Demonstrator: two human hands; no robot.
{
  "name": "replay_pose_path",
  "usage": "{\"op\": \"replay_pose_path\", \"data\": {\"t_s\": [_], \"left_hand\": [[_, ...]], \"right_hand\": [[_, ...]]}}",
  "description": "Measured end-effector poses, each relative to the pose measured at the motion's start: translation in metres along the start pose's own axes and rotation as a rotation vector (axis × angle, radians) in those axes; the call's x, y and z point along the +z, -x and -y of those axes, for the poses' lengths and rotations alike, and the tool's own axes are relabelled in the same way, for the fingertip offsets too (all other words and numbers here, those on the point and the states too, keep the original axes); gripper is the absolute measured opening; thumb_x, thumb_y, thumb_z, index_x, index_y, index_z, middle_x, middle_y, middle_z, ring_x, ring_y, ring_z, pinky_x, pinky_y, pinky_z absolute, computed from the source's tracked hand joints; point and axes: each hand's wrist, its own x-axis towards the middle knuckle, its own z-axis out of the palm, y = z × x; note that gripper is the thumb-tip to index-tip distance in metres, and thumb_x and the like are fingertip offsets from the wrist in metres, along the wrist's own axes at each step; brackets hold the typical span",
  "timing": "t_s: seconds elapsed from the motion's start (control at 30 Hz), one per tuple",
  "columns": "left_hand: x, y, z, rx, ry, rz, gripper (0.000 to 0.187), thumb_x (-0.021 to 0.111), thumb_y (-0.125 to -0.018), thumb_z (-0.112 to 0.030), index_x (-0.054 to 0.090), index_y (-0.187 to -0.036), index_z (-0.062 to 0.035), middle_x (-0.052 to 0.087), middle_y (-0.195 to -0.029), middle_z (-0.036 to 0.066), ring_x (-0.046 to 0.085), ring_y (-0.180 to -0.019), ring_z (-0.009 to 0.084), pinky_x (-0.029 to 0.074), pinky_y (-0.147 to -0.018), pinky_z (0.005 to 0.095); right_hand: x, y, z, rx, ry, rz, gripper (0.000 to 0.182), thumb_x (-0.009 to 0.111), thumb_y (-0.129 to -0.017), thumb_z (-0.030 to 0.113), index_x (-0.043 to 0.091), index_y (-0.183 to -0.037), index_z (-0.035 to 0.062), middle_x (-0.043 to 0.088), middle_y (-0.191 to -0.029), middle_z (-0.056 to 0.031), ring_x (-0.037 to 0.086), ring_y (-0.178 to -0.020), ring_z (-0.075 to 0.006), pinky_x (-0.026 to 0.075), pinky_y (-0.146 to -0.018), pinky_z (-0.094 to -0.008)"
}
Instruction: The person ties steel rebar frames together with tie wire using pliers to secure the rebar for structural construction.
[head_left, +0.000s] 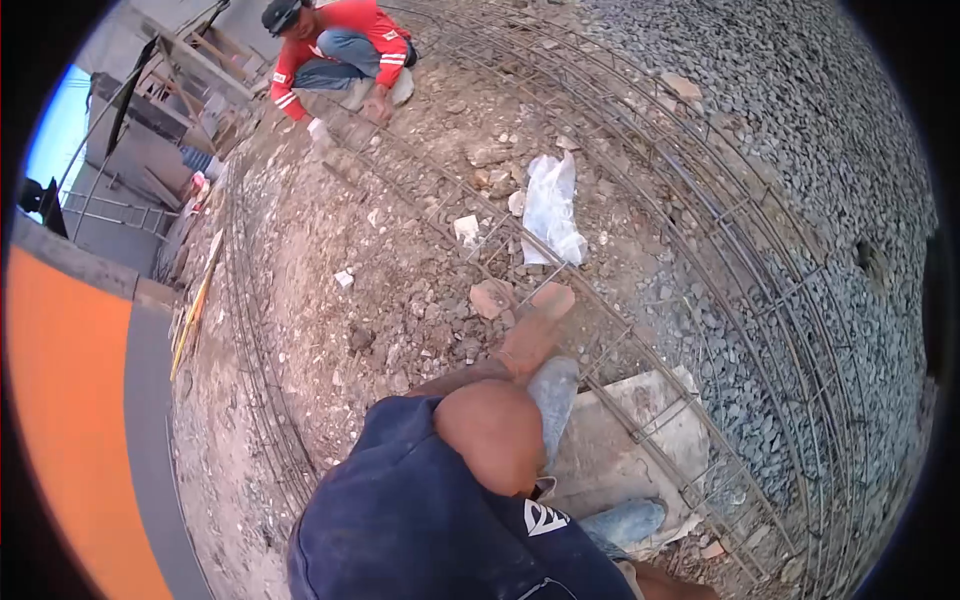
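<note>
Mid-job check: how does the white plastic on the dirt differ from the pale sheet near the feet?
The white plastic is crumpled, while the pale sheet lies mostly flat. The plastic looks smaller than the sheet. The plastic is whiter; the sheet is greyer and dirt-stained. Both are pale and lie on the ground.

A crumpled white plastic bag (552, 205) lies on brown dirt (400, 245), near a small white block (466, 229). Lots of little grey stones (740, 70) fill the right side. A big orange wall (70, 400) is left. Far back may be a grey ladder (118, 214).
</note>
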Motion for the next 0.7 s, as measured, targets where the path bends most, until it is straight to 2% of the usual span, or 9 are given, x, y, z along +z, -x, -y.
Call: {"op": "replay_pose_path", "data": {"t_s": [0.03,0.1,0.13,0.23,0.37,0.57,0.6,0.67,0.7], "left_hand": [[0.008,0.008,0.009,-0.075,0.195,0.129,0.037,0.052,-0.082,-0.012,0.054,-0.118,-0.0064,0.043,-0.136,0.018,0.035,-0.131,0.0361,0.027,-0.111,0.0425],[0.025,0.029,0.028,0.024,0.128,-0.244,0.024,0.057,-0.077,-0.01,0.059,-0.1,-0.0078,0.053,-0.113,0.017,0.048,-0.109,0.0339,0.039,-0.094,0.0451],[0.004,0.039,0.033,-0.103,0.117,-0.162,0.023,0.058,-0.076,-0.009,0.059,-0.099,-0.0076,0.053,-0.113,0.017,0.049,-0.107,0.0348,0.04,-0.093,0.0446],[-0.031,0.063,0.05,-0.471,0.136,-0.159,0.025,0.063,-0.072,-0.008,0.06,-0.097,-0.0076,0.054,-0.111,0.016,0.05,-0.105,0.036,0.041,-0.091,0.0435],[-0.058,0.038,0.053,-0.396,0.164,-0.298,0.027,0.067,-0.072,-0.013,0.061,-0.098,-0.0097,0.054,-0.112,0.013,0.051,-0.107,0.033,0.043,-0.089,0.0426],[-0.06,-0.115,0.044,0.207,0.136,-0.089,0.052,0.074,-0.071,-0.031,0.058,-0.113,-0.0054,0.053,-0.119,0.016,0.05,-0.113,0.0333,0.041,-0.094,0.0433],[-0.047,-0.135,0.044,0.236,0.108,0.11,0.053,0.075,-0.071,-0.034,0.058,-0.113,-0.0054,0.056,-0.116,0.016,0.053,-0.11,0.0334,0.043,-0.092,0.0437],[-0.021,-0.165,0.034,0.221,-0.003,0.552,0.054,0.073,-0.071,-0.043,0.062,-0.108,-0.0057,0.065,-0.102,0.016,0.062,-0.097,0.0335,0.049,-0.083,0.0446],[-0.015,-0.165,0.027,0.239,-0.059,0.532,0.049,0.07,-0.072,-0.042,0.064,-0.104,-0.0058,0.066,-0.097,0.015,0.064,-0.094,0.0325,0.05,-0.082,0.0435]], "right_hand": [[0.005,-0.02,0.001,-0.048,-0.011,-0.048,0.044,0.058,-0.089,0.029,0.051,-0.123,0.0011,0.055,-0.112,-0.0249,0.051,-0.112,-0.0397,0.039,-0.094,-0.0482],[0.016,-0.044,0.007,-0.124,-0.038,-0.132,0.045,0.058,-0.089,0.029,0.051,-0.123,0.0008,0.054,-0.113,-0.0248,0.05,-0.113,-0.0398,0.039,-0.095,-0.0482],[0.019,0.005,0.079,-0.154,-0.052,-0.177,0.045,0.058,-0.09,0.029,0.05,-0.123,0.0007,0.054,-0.114,-0.0247,0.05,-0.113,-0.0399,0.038,-0.095,-0.0482],[0.028,0.067,0.086,-0.2,-0.086,-0.34,0.045,0.058,-0.09,0.029,0.05,-0.124,0.0003,0.053,-0.116,-0.0246,0.048,-0.115,-0.04,0.037,-0.096,-0.0482],[0.047,0.107,0.055,-0.204,-0.131,-0.566,0.046,0.057,-0.09,0.029,0.049,-0.125,-0.0003,0.051,-0.118,-0.0245,0.046,-0.117,-0.0403,0.035,-0.098,-0.0483],[-0.005,-0.015,0.128,-0.559,0.118,0.226,0.079,0.073,-0.072,0.046,0.045,-0.127,-0.0046,0.048,-0.127,-0.0255,0.046,-0.119,-0.0409,0.035,-0.101,-0.047],[0.002,-0.028,0.132,-0.563,0.117,0.222,0.079,0.073,-0.072,0.046,0.045,-0.127,-0.0046,0.048,-0.127,-0.0255,0.046,-0.119,-0.0409,0.035,-0.101,-0.047],[0.014,-0.067,0.153,-0.367,0.05,0.804,0.095,0.074,-0.065,0.056,0.045,-0.13,-0.0066,0.051,-0.128,-0.0262,0.049,-0.119,-0.0398,0.038,-0.101,-0.0426],[0.02,-0.078,0.156,-0.393,0.166,0.805,0.098,0.073,-0.063,0.059,0.045,-0.129,-0.0074,0.051,-0.129,-0.0265,0.051,-0.118,-0.0385,0.04,-0.099,-0.0408]]}}
